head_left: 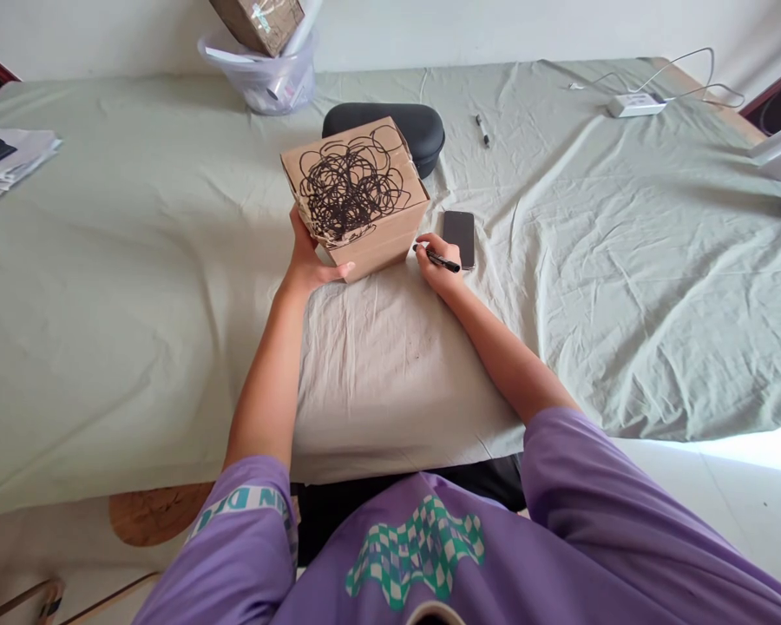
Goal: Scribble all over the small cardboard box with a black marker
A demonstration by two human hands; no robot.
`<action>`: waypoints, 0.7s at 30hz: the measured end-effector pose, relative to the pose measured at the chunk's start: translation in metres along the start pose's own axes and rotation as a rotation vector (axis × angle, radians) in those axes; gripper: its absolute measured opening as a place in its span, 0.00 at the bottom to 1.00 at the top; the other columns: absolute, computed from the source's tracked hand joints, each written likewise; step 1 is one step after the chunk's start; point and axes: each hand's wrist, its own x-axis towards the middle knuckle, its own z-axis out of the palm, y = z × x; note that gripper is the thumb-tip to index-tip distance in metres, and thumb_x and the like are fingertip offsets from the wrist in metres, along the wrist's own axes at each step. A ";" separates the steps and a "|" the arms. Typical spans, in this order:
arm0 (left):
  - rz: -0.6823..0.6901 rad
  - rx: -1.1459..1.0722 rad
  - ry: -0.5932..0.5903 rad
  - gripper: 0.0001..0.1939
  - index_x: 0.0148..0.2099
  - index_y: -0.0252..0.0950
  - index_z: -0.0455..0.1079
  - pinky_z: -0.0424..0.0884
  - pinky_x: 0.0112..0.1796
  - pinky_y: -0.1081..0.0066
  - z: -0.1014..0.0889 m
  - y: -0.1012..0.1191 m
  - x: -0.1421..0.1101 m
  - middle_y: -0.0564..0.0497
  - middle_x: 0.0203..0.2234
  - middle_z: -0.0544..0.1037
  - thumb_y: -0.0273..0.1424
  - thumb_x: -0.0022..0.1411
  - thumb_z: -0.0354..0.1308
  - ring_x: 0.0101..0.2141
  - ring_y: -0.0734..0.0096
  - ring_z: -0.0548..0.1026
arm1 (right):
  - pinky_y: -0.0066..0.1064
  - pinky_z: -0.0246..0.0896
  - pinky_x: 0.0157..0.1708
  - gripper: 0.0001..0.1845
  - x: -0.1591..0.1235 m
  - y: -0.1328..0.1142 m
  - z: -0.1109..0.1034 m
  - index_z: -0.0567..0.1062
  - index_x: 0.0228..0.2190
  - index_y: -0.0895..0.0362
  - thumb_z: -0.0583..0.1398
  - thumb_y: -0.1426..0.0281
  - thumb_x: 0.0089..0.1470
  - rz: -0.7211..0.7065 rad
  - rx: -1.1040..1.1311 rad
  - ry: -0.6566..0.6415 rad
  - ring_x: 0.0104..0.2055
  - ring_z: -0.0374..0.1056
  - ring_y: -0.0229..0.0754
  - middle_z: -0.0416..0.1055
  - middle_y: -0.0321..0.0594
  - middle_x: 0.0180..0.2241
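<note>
A brown cardboard box [383, 243] is tilted above or on the cloth, its top face covered with looping black scribbles. My left hand [307, 256] grips its near left corner, thumb on the front side and the other fingers partly hidden behind the left side. Just right of the box, my right hand [439, 265] is closed around a black marker [443, 259], whose back end points toward me. A dark-screened phone [459, 236] lies flat right beside that hand. Behind the box sits a black hard case [423, 130], partly covered by it.
Pale green cloth [136, 260] with wrinkles covers the table. Another pen [482, 130] lies beyond the phone. At the back stand a clear plastic bin [286, 82] with papers and a box, and a white power strip [636, 105] with cables. Papers [22, 161] lie far left.
</note>
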 end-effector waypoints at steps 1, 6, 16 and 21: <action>-0.006 -0.003 0.000 0.87 0.76 0.38 0.38 0.54 0.73 0.37 0.000 0.000 0.000 0.46 0.75 0.52 0.79 0.27 0.71 0.69 0.58 0.58 | 0.37 0.66 0.40 0.19 0.000 -0.001 0.000 0.83 0.47 0.56 0.56 0.62 0.66 0.004 -0.008 -0.012 0.33 0.74 0.48 0.78 0.40 0.29; 0.025 0.005 0.005 0.89 0.77 0.37 0.37 0.55 0.74 0.37 0.000 -0.004 0.002 0.43 0.75 0.53 0.75 0.24 0.75 0.69 0.58 0.59 | 0.38 0.67 0.43 0.17 0.001 -0.006 -0.003 0.84 0.45 0.54 0.57 0.63 0.66 -0.003 -0.032 -0.081 0.39 0.78 0.52 0.82 0.44 0.34; 0.046 0.033 0.003 0.88 0.76 0.36 0.38 0.55 0.74 0.36 0.001 0.002 -0.001 0.40 0.76 0.50 0.76 0.25 0.74 0.69 0.58 0.59 | 0.35 0.62 0.37 0.07 0.002 -0.002 -0.007 0.75 0.38 0.51 0.56 0.68 0.61 -0.008 0.076 -0.033 0.31 0.66 0.45 0.73 0.35 0.28; 0.055 0.034 0.008 0.89 0.76 0.37 0.38 0.56 0.73 0.34 0.000 0.009 -0.001 0.40 0.75 0.52 0.77 0.23 0.73 0.69 0.55 0.60 | 0.35 0.62 0.37 0.10 0.003 -0.003 -0.004 0.80 0.33 0.54 0.57 0.69 0.59 -0.017 0.071 -0.087 0.32 0.68 0.45 0.76 0.39 0.28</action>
